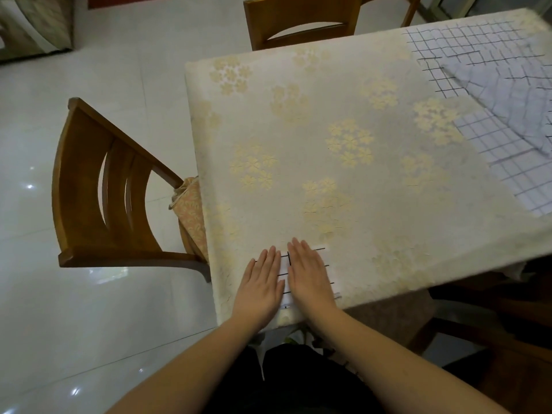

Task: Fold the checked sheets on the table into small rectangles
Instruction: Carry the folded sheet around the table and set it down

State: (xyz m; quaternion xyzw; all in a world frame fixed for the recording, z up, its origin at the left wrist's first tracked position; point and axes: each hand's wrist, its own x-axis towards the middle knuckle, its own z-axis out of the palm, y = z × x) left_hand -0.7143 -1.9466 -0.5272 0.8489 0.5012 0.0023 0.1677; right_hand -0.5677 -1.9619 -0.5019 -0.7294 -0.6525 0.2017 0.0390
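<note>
Both hands flat on folded sheet [285, 274] at near table edge.
Left hand [260, 283] and right hand [310, 273] lie side by side, fingers straight and together, pressing it, gripping nothing. Sheet: small white rectangle, black grid lines, mostly covered. Table [328, 162] has cream floral cloth; unfolded checked sheets [493, 94] piled far right. Wooden chairs [110, 189] left and far side, glossy white tile floor [89, 85].

Flat hands [286, 279] on folded checked sheet [327, 258]
</note>
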